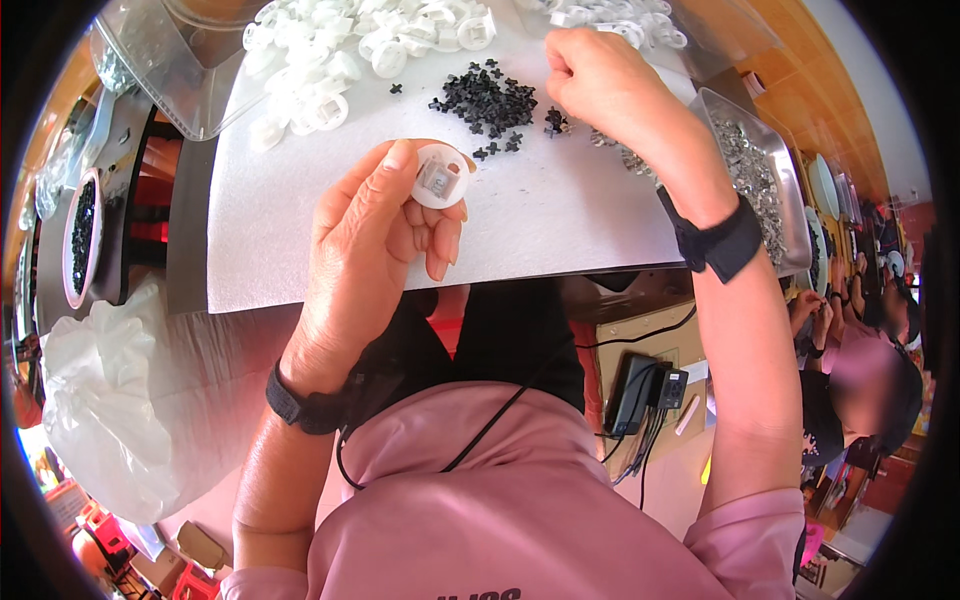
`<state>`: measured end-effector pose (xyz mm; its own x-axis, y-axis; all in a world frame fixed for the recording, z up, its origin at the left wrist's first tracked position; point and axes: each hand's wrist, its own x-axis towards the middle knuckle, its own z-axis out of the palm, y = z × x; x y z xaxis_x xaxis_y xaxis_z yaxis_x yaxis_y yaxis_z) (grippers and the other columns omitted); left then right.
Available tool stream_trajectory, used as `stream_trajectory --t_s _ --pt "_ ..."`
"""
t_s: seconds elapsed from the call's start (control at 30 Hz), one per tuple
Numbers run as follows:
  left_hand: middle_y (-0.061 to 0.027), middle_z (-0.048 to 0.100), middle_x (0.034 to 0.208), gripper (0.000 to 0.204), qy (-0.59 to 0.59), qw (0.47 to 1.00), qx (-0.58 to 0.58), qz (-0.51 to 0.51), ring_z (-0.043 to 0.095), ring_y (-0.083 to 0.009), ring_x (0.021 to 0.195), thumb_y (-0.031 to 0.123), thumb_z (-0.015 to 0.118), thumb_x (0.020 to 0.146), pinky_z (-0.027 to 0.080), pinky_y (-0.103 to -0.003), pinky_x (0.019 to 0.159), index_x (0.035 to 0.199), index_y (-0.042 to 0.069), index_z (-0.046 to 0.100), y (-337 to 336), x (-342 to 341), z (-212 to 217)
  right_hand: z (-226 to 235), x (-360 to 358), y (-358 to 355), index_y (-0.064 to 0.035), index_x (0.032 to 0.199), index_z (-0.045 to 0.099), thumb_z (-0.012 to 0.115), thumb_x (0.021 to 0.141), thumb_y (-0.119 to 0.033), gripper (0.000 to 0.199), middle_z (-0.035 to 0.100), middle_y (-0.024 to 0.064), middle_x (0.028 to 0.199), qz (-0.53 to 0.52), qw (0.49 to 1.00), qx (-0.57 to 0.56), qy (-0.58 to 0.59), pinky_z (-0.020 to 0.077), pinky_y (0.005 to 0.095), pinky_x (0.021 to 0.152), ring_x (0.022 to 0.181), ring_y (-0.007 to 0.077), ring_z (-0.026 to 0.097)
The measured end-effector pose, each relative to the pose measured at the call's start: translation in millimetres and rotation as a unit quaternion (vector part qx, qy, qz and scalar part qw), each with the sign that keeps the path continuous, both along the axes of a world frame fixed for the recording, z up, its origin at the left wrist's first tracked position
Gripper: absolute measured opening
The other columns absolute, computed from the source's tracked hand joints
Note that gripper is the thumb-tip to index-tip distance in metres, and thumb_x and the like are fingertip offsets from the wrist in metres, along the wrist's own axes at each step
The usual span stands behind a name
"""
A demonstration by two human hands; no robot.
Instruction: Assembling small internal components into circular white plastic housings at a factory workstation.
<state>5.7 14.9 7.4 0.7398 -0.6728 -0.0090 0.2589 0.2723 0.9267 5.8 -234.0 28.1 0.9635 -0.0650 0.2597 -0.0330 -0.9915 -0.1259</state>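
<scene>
My left hand [365,215] grips a white round plastic part [441,177] between thumb and fingers, over the near part of the white foam sheet [290,225]. A squarish recess with a small greyish piece shows in the part's face. Farther off to the right, my right hand [605,85] is over the sheet with its fingers curled in; the fingertips are partly hidden, and I cannot see what they hold. Just left of it lies a heap of small black cross-shaped pieces [487,98]. Beneath the wrist are small metal pieces [636,160].
Heaped white plastic parts [320,50] cover the far left of the sheet. A metal tray [795,235] of small metal pieces stands right; a clear plastic bin [185,110] stands left. A bowl of black pieces [82,240] and a white plastic bag [110,390] are farther left.
</scene>
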Motion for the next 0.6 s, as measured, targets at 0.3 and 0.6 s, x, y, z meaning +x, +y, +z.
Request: stream_trajectory --t_s 0.3,0.6 --pt "-0.0097 0.060 0.077 0.040 0.046 0.999 -0.023 -0.007 0.052 -0.0115 0.057 0.031 0.040 0.102 0.041 -0.023 0.050 0.103 -0.005 0.058 -1 2 1 33 -46 51 -0.0016 0.081 0.060 0.061 0.081 -0.007 0.006 0.058 0.0011 0.069 0.055 0.867 0.485 0.103 0.0352 0.0202 0.045 0.056 0.0038 0.048" --pt "-0.0082 0.060 0.075 0.041 0.020 1.000 -0.005 0.003 0.052 -0.0100 0.056 0.034 0.043 0.101 0.039 -0.022 0.048 0.099 -0.004 0.059 -2 -1 1 20 -61 62 0.0058 0.094 0.062 0.063 0.087 -0.008 0.015 0.065 0.0114 0.077 0.055 0.658 0.738 0.138 0.0425 0.0199 0.045 0.056 0.0084 0.056"
